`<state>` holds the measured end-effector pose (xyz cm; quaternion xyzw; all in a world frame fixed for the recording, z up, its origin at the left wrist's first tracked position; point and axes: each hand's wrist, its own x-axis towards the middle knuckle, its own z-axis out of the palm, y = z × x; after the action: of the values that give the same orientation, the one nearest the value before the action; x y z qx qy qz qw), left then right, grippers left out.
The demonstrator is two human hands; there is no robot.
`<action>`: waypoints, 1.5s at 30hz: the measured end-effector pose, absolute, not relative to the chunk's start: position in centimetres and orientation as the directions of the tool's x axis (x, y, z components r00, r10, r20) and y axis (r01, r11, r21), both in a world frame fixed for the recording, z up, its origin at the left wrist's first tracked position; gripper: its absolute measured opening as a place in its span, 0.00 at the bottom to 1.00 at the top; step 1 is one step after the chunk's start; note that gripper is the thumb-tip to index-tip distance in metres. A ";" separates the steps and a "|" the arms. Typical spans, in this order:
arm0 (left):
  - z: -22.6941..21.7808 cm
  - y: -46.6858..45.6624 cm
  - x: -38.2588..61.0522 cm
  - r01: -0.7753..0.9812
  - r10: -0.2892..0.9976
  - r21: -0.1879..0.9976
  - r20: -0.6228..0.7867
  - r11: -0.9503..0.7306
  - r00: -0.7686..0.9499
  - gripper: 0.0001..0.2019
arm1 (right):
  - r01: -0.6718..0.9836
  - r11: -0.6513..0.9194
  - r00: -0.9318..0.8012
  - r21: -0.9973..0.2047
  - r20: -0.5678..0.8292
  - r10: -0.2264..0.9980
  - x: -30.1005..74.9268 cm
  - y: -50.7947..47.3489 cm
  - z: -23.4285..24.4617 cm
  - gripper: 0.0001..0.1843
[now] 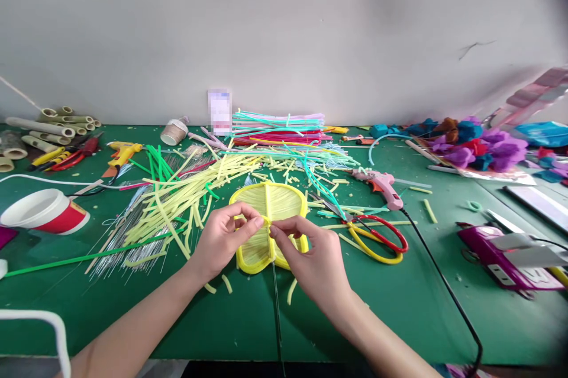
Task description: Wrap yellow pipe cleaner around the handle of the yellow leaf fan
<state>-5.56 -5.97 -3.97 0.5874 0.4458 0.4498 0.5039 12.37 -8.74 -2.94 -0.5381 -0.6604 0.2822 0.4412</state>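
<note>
A yellow lobed piece (284, 203) with a thick rim, fine strands across it and a straight rib down its middle lies in front of me. My left hand (226, 239) pinches a thin yellow strip at that rib, thumb against forefinger. From the other side, my right hand (313, 254) closes thumb and fingertips on the strip, very near the left fingertips. The fingers cover much of the strip, so its ends are hidden. A thin dark line runs from the piece's lower end toward the table's front edge.
Pale yellow strips (177, 206) and bare wires (128, 236) are heaped at left, near a paper cup (48, 212). Red-and-yellow-handled scissors (377, 242) and a pink glue gun (379, 186) with a trailing cord lie at right. A purple power strip (483, 254) sits farther right.
</note>
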 end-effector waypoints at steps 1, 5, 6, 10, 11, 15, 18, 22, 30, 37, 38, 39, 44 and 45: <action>-3.9 -6.0 -5.6 0.078 0.976 0.994 0.060 -0.078 0.208 0.09 | 0.453 0.261 -0.028 -0.852 0.279 0.960 12.4 -8.6 -2.9 0.05; -3.2 -5.6 -6.0 0.129 0.934 0.991 -0.018 -0.030 0.357 0.15 | 0.472 0.310 -0.123 -0.825 0.286 0.950 13.7 -7.6 -1.9 0.05; -3.1 -5.5 -6.1 0.144 0.922 0.989 -0.024 -0.034 0.387 0.17 | 0.486 0.332 -0.170 -0.809 0.285 0.943 14.1 -7.3 -1.5 0.05; -2.8 -5.4 -6.4 0.259 0.890 0.963 -0.053 -0.074 0.453 0.14 | 0.540 0.411 -0.344 -0.735 0.253 0.904 15.1 -6.5 -0.5 0.05; -2.8 -5.4 -6.4 0.293 0.883 0.952 -0.063 -0.087 0.466 0.13 | 0.549 0.430 -0.372 -0.717 0.251 0.894 15.1 -6.4 -0.4 0.05; -2.9 -5.5 -6.3 0.372 0.875 0.920 -0.079 -0.120 0.477 0.13 | 0.549 0.484 -0.413 -0.682 0.282 0.866 14.7 -6.2 -0.4 0.05; -3.0 -5.5 -6.1 0.388 0.874 0.912 -0.078 -0.131 0.479 0.12 | 0.546 0.496 -0.419 -0.675 0.293 0.860 14.5 -6.2 -0.4 0.05; -3.1 -5.5 -6.0 0.373 0.878 0.918 -0.066 -0.132 0.473 0.12 | 0.538 0.516 -0.430 -0.667 0.309 0.848 14.4 -6.2 -0.3 0.05; -3.6 -5.7 -6.0 0.112 0.931 0.992 0.009 -0.053 0.365 0.12 | 0.502 0.398 -0.237 -0.768 0.320 0.917 13.7 -7.2 -1.3 0.05; -3.5 -5.8 -5.8 0.147 0.938 0.989 -0.027 -0.026 0.345 0.13 | 0.377 0.170 -0.115 -0.910 0.136 0.984 13.3 -7.6 -2.1 0.05; -3.4 -5.8 -5.8 0.174 0.930 0.985 -0.046 -0.019 0.366 0.13 | 0.378 0.157 -0.121 -0.912 0.120 0.985 13.5 -7.5 -2.1 0.05; -3.3 -5.8 -5.8 0.197 0.921 0.980 -0.064 -0.015 0.385 0.14 | 0.382 0.154 -0.130 -0.911 0.112 0.985 13.7 -7.4 -2.1 0.05; -2.8 -5.7 -5.5 0.251 0.903 0.966 -0.059 -0.056 0.427 0.14 | 0.401 0.156 -0.205 -0.902 0.078 0.976 14.4 -6.9 -1.9 0.05; -2.8 -5.7 -5.4 0.254 0.903 0.965 -0.049 -0.068 0.428 0.13 | 0.405 0.154 -0.212 -0.901 0.072 0.975 14.3 -6.9 -1.8 0.05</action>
<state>-5.45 -5.71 -2.75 0.6622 0.4366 0.3091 0.5247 14.34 -6.93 -1.84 -0.5150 -0.6696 0.3969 0.3590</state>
